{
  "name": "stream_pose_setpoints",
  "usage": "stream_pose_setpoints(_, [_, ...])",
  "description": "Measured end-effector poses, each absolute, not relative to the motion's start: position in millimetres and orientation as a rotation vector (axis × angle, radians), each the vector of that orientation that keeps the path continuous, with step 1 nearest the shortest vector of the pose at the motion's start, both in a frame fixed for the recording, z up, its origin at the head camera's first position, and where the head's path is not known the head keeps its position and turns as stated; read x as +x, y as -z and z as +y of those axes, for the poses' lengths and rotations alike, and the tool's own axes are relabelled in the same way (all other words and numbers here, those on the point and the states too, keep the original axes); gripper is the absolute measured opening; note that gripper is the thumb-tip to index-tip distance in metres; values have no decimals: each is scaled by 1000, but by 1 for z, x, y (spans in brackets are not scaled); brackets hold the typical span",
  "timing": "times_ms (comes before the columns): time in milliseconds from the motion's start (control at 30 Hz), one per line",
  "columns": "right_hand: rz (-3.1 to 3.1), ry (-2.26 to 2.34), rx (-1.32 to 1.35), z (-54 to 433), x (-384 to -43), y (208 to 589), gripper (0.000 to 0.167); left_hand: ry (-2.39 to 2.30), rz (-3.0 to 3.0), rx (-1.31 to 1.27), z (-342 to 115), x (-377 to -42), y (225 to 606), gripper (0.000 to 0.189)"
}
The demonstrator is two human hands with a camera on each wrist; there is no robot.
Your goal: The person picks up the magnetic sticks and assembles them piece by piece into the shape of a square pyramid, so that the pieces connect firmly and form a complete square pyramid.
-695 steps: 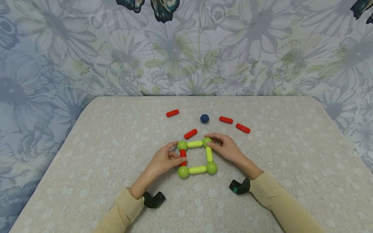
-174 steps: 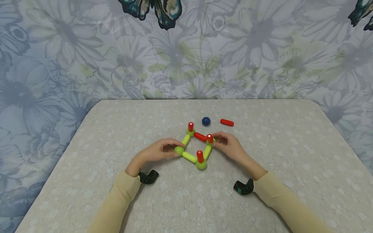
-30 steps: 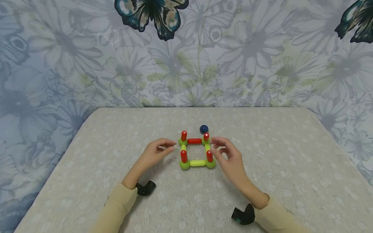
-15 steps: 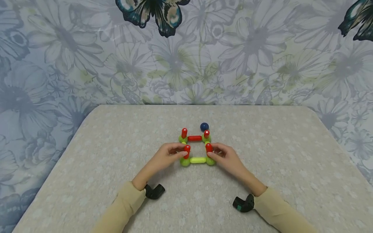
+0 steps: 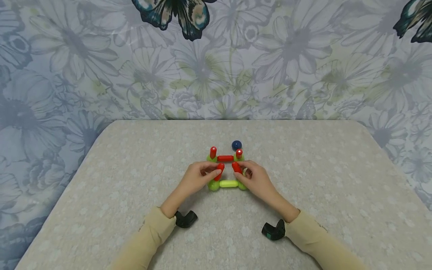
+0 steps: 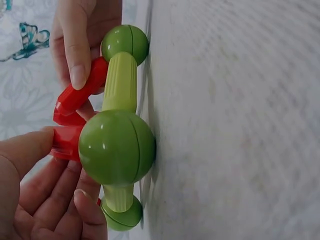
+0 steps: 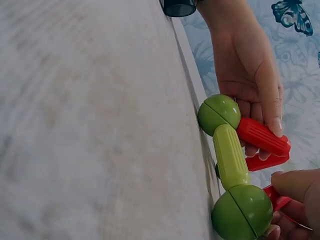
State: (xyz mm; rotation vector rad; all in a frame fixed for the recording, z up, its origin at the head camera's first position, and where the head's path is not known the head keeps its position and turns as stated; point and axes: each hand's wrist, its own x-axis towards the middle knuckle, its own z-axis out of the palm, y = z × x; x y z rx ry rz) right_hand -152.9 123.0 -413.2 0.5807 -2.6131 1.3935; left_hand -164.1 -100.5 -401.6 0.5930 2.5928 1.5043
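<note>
A square frame of green balls (image 5: 213,185) and short magnetic-looking sticks lies on the table. Its front side is a yellow-green stick (image 5: 228,183); the back side is a red stick (image 5: 225,158). My left hand (image 5: 199,175) pinches the front-left red stick (image 5: 220,168) between thumb and fingers. My right hand (image 5: 256,179) pinches the front-right red stick (image 5: 236,167). Both sticks tilt inward, their tops toward each other with a gap between. In the left wrist view, the left stick (image 6: 66,142) meets the near ball (image 6: 117,147). Two more red sticks (image 5: 213,152) stand on the back balls.
A dark blue ball (image 5: 237,145) sits just behind the frame's back-right corner. The patterned tablecloth (image 5: 303,161) covers the table, which ends at a flowered wall (image 5: 283,75). Black wrist cameras (image 5: 186,219) hang beneath both cuffs.
Earlier, sticks lay loose and the square was flat; red sticks now rise from its corners. Within the last second both hands took hold of the front sticks and leaned them inward.
</note>
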Motion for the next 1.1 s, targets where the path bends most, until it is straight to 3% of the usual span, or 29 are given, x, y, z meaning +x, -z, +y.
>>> stream_pose_setpoints(733, [-2603, -1347, 658, 121, -147, 414, 29, -1466, 2680, 644, -92, -161, 404, 20])
stream_pose_setpoints(1000, [-2517, -1406, 423, 135, -156, 409, 8, -1586, 2760, 607, -116, -174, 396, 18])
stream_pose_setpoints(1100, [-2515, -1418, 439, 140, -164, 410, 22, -1586, 2785, 562, -126, -184, 397, 27])
